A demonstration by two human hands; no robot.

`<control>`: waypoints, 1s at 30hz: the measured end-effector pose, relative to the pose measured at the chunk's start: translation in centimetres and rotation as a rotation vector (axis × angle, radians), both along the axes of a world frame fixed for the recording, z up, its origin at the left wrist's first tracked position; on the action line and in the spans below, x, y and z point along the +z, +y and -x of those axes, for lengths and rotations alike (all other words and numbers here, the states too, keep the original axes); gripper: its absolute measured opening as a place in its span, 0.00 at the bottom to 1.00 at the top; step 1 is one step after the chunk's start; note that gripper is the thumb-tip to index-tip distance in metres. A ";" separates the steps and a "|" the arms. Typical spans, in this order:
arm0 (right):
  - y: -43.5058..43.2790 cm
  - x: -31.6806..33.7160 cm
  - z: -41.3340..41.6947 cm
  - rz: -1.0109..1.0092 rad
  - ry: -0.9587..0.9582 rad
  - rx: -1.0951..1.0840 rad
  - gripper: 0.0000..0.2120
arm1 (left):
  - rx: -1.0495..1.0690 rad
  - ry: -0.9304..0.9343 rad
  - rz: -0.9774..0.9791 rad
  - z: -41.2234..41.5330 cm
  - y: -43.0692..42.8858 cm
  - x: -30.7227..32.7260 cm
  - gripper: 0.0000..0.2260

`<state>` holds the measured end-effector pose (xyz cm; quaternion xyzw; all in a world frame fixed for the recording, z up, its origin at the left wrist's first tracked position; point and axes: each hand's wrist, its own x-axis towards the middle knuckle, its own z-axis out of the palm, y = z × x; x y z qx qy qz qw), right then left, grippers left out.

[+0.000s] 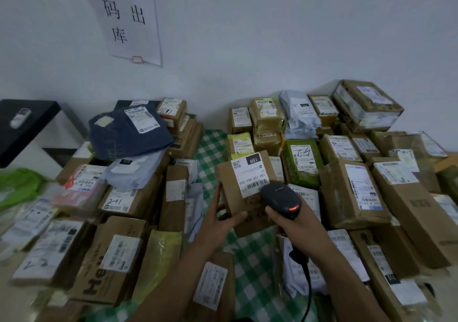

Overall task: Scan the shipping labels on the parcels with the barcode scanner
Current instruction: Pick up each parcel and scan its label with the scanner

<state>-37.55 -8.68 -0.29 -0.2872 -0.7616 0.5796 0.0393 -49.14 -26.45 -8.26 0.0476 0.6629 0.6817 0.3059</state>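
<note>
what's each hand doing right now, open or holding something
left hand: holding the brown parcel by its near edge.
right hand: gripping the barcode scanner, pointed at the parcel's label.

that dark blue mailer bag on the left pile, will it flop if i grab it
Probably floppy: the dark blue mailer bag is creased and drapes over the pale mailer beneath. Likely light for its size, as it lies fairly flat. Its film may slip a little.

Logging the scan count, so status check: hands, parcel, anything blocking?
Left hand grips brown cardboard parcel, white label up. Right hand holds black barcode scanner at label's barcode. No obstruction seen.
</note>
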 end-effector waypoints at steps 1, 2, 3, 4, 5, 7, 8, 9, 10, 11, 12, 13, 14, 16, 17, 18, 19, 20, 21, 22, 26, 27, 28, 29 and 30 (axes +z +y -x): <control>0.0 0.5 0.0 0.003 0.008 0.015 0.25 | 0.005 0.015 -0.001 0.3 0.0 0.2 0.44; 0.0 0.9 0.0 -0.004 0.011 0.027 0.24 | 0.002 0.039 0.004 0.6 0.1 0.6 0.45; 0.1 1.4 0.1 -0.015 0.011 0.038 0.24 | -0.006 0.071 0.014 0.9 0.2 1.0 0.46; 0.1 1.8 0.2 -0.032 0.013 0.049 0.23 | -0.011 0.101 0.026 1.2 0.3 1.4 0.47; 0.1 2.2 0.3 -0.047 0.022 0.060 0.22 | -0.009 0.120 0.033 1.6 0.4 1.8 0.48; -0.2 3.3 0.3 -0.057 0.046 0.078 0.20 | 0.005 0.138 0.047 2.4 0.5 2.4 0.48; -0.3 3.8 0.4 -0.059 0.057 0.088 0.18 | 0.017 0.143 0.056 2.9 0.5 2.5 0.49; -0.5 4.2 0.4 -0.059 0.060 0.101 0.17 | 0.032 0.148 0.068 3.3 0.4 2.6 0.49; -0.7 4.6 0.4 -0.058 0.058 0.113 0.16 | 0.046 0.150 0.075 3.7 0.3 2.7 0.50; -0.8 4.9 0.4 -0.057 0.044 0.127 0.15 | 0.056 0.149 0.080 4.1 0.2 2.6 0.51; -0.8 5.0 0.4 -0.055 0.025 0.143 0.14 | 0.062 0.146 0.081 4.4 0.2 2.6 0.51; -0.9 5.2 0.4 -0.052 0.013 0.154 0.14 | 0.067 0.149 0.079 4.6 0.2 2.6 0.50; -1.1 5.4 0.4 -0.049 0.011 0.157 0.14 | 0.071 0.151 0.075 4.8 0.1 2.6 0.50; -1.4 5.6 0.4 -0.052 -0.001 0.153 0.14 | 0.079 0.161 0.062 5.1 0.0 2.3 0.51; -1.5 5.7 0.5 -0.058 -0.004 0.155 0.13 | 0.082 0.165 0.060 5.2 0.0 2.1 0.51; -1.6 5.9 0.5 -0.062 -0.003 0.162 0.12 | 0.081 0.166 0.059 5.3 -0.1 2.0 0.51; -1.8 6.0 0.5 -0.064 -0.004 0.169 0.12 | 0.077 0.167 0.057 5.3 -0.2 1.9 0.51; -1.8 6.0 0.5 -0.066 -0.002 0.179 0.12 | 0.073 0.168 0.057 5.3 -0.3 1.7 0.51; -1.9 6.0 0.4 -0.062 -0.001 0.184 0.12 | 0.070 0.171 0.060 5.3 -0.5 1.7 0.50; -1.9 6.1 0.4 -0.057 0.000 0.188 0.12 | 0.070 0.176 0.060 5.3 -0.7 1.6 0.49; -2.0 5.9 0.2 -0.042 -0.008 0.186 0.15 | 0.085 0.195 0.074 5.4 -1.1 1.7 0.47; -2.1 5.9 0.2 -0.038 -0.009 0.188 0.15 | 0.085 0.199 0.073 5.4 -1.1 1.6 0.47; -2.0 5.8 0.2 -0.035 -0.010 0.192 0.15 | 0.087 0.203 0.076 5.4 -1.2 1.6 0.47; -2.0 5.8 0.2 -0.035 -0.013 0.197 0.15 | 0.088 0.212 0.075 5.4 -1.2 1.5 0.47; -2.0 5.9 0.2 -0.036 -0.014 0.199 0.14 | 0.089 0.217 0.076 5.4 -1.2 1.4 0.48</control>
